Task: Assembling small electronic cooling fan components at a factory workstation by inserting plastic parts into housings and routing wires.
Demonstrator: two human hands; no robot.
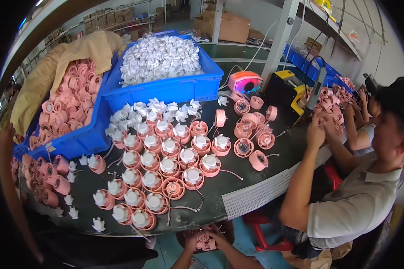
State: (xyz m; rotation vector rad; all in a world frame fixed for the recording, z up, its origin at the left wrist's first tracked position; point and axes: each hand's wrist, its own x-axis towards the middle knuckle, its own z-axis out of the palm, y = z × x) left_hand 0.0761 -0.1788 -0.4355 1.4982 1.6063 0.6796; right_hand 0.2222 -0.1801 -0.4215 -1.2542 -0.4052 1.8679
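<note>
Below the table's front edge, my left hand (191, 242) and my right hand (217, 237) come together over a dark round container. Between them are round pink fan housings (205, 243), and both hands seem closed on one, though the fingers are small and partly hidden. On the dark table (215, 197) in front of me stand rows of pink housings, most topped with a white fan impeller (169, 165). One housing (173, 188) among them has no impeller, and its inside shows. Thin white wires trail from several.
A blue bin (166, 92) heaped with white impellers stands at the back. Beside it, another blue bin (83, 139) holds pink housings under tan cloth. A perforated white strip (260, 193) lies along the edge. Rightward are a glowing speaker (245, 82) and a seated co-worker (359, 193).
</note>
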